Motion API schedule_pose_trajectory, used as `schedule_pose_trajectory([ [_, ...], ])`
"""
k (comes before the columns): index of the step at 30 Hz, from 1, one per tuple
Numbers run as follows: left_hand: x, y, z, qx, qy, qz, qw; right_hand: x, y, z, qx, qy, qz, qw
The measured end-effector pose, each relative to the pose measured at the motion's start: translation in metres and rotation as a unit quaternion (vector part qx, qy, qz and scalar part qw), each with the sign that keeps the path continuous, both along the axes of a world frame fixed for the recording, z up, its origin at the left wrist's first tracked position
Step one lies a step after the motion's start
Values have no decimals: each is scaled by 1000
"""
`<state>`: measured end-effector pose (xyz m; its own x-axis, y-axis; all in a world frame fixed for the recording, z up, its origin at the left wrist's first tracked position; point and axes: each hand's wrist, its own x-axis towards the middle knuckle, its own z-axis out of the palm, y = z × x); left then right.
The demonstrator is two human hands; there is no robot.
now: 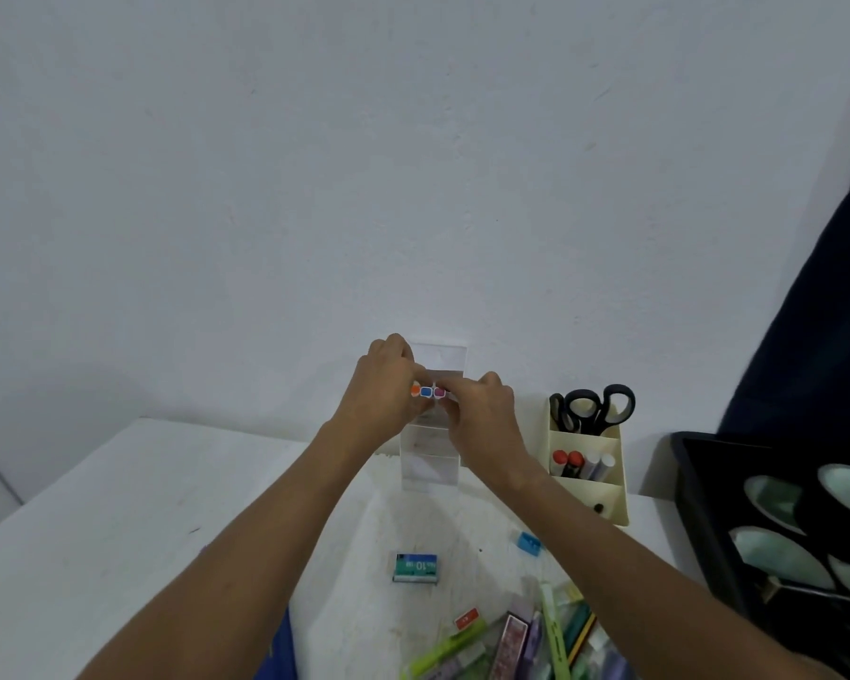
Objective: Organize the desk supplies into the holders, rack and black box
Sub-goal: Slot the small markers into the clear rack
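Observation:
Both hands are raised over a clear tiered rack (430,466) at the back of the white desk (133,522). My left hand (381,390) and my right hand (482,409) together pinch a small row of orange, blue and pink pieces (427,392) above the rack's upper tier. A cream holder (607,503) to the right has black scissors (592,409) and markers (582,464) in it. The black box (698,512) stands at the far right.
Near me lie a green staple box (415,567), a blue eraser (528,542), a small red piece (466,618) and a heap of highlighters and pens (526,640). Tape rolls (781,552) fill the black box. A white wall rises behind the desk.

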<state>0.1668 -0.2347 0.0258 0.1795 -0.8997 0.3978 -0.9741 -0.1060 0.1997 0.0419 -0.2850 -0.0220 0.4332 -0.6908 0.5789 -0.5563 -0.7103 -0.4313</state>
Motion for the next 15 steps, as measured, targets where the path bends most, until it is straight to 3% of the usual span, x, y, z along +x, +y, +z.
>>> schedule_pose_trajectory([
  [11,3,-5,-16,-29,31,16,999,0,-3,-4,-45,67,-25,996],
  [15,-2,1,-12,5,8,8,1000,-9,4,2,-25,96,25,995],
])
